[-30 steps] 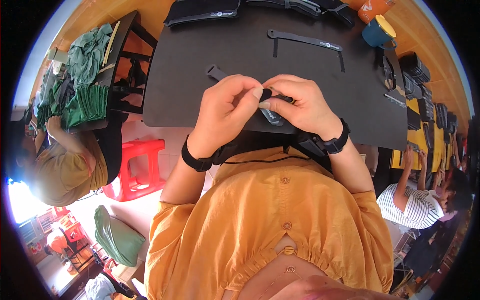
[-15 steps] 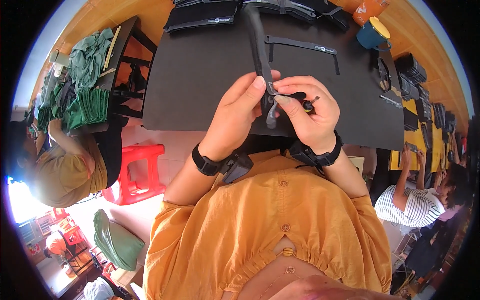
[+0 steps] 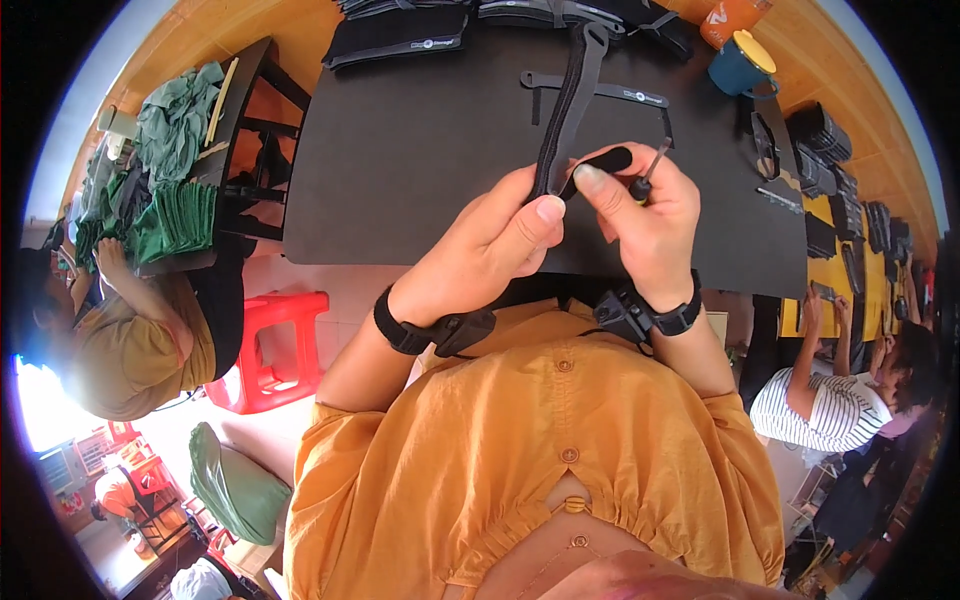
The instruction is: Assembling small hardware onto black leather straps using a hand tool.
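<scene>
Black and bare-topped through its middle, one table (image 3: 390,180) stands in a busy workroom, seen from above by the person working at its near edge. Two bare hands are raised over the middle of that edge, close together. The left hand (image 3: 495,235) is clamped on one long grey-and-black strap (image 3: 577,105), which rises from the fist toward the far edge, its slotted end uppermost. The right hand (image 3: 650,225) pinches one curled black strip (image 3: 608,158) between thumb and finger; whether it belongs to the same strap, I cannot tell. One small thin tool (image 3: 642,186) is tucked among the right fingers, its metal tip pointing away.

One more grey strap (image 3: 590,88) lies nearer the far edge, with two narrow dark strips reaching from it toward the near edge. Three dark bundles line the far edge: one stack (image 3: 395,48) at the far left corner, one tied bundle (image 3: 545,15) at the middle, one (image 3: 658,30) farther right. By the far right corner are one blue mug (image 3: 738,75) with a yellow top and one orange item (image 3: 730,22). One dark loop (image 3: 766,155) and one clear strip (image 3: 780,196) lie along the right edge.
</scene>
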Demonstrator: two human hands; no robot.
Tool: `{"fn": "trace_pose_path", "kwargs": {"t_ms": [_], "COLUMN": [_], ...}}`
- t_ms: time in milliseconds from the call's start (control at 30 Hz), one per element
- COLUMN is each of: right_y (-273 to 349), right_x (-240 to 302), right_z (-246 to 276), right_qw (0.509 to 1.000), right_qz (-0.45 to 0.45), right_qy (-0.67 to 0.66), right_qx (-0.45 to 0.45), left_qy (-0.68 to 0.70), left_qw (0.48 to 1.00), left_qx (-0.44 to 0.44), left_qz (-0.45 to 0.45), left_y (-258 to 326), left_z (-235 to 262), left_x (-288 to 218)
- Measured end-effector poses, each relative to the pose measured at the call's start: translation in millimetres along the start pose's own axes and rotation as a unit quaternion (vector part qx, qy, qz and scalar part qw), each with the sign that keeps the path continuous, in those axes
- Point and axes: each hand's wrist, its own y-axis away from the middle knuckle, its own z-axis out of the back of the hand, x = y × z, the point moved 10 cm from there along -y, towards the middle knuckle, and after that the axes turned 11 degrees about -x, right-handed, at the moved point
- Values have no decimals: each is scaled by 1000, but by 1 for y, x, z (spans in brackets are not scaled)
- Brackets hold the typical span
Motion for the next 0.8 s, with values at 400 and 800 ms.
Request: {"fn": "trace_pose_path", "kwargs": {"t_ms": [400,800], "right_y": [-33,-22], "right_x": [8,24], "right_z": [51,24], "right_qw": [985,997], "right_qz": [23,38], "right_qy": [-66,-48], "right_qx": [-160,-54], "left_qy": [-62,31], "left_qw": [997,995], "left_qx": [32,10], "left_qz": [13,97], "left_y": [8,-21], "left_z": [-7,5], "left_x": [-3,46]}}
